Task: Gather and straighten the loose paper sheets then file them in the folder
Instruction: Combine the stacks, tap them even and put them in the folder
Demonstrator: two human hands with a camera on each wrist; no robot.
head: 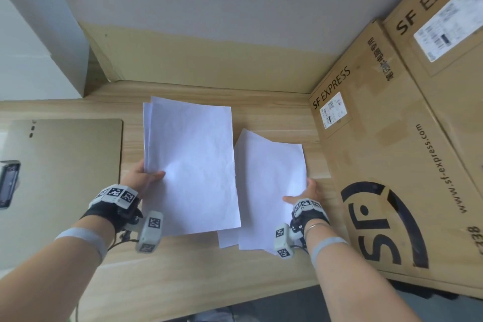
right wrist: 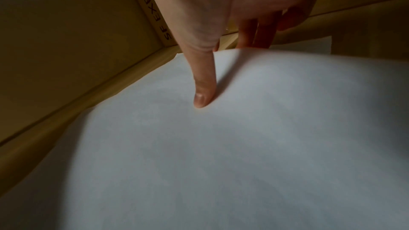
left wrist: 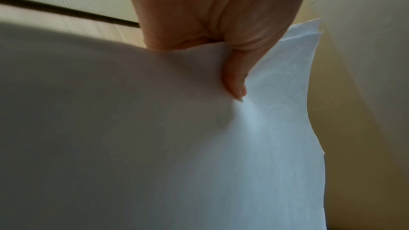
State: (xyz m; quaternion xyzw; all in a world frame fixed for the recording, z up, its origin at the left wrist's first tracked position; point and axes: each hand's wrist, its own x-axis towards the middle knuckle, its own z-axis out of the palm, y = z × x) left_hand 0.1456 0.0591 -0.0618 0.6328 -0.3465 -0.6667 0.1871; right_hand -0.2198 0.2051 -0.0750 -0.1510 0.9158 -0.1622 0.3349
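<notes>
We hold two lots of plain white paper over the pale wooden desk (head: 183, 269). The left stack (head: 193, 165) is several sheets, faintly creased, its far edges fanned out of line so a second sheet peeks past the top one at the far left corner. Our left hand (head: 142, 180) pinches it at the near left edge, thumb (left wrist: 235, 78) pressed on top and the fingers tucked beneath, and the wrist view shows the paper dimpling under that thumb. The right sheets (head: 271, 178) lie more askew, corners splayed at the near end, and the left stack overlaps their left edge. Our right hand (head: 304, 192) has them at the right edge: thumb (right wrist: 203, 83) flat on top, fingers (right wrist: 254, 36) slipped under, a clamp on the paper.

At far left lies a tan, flat folder (head: 78, 178), closed as far as we can tell, well apart from the paper, with a dark device (head: 9, 183) on it at the frame's edge. To the right stand two big cardboard boxes (head: 392, 165) printed SF EXPRESS; their contents are hidden.
</notes>
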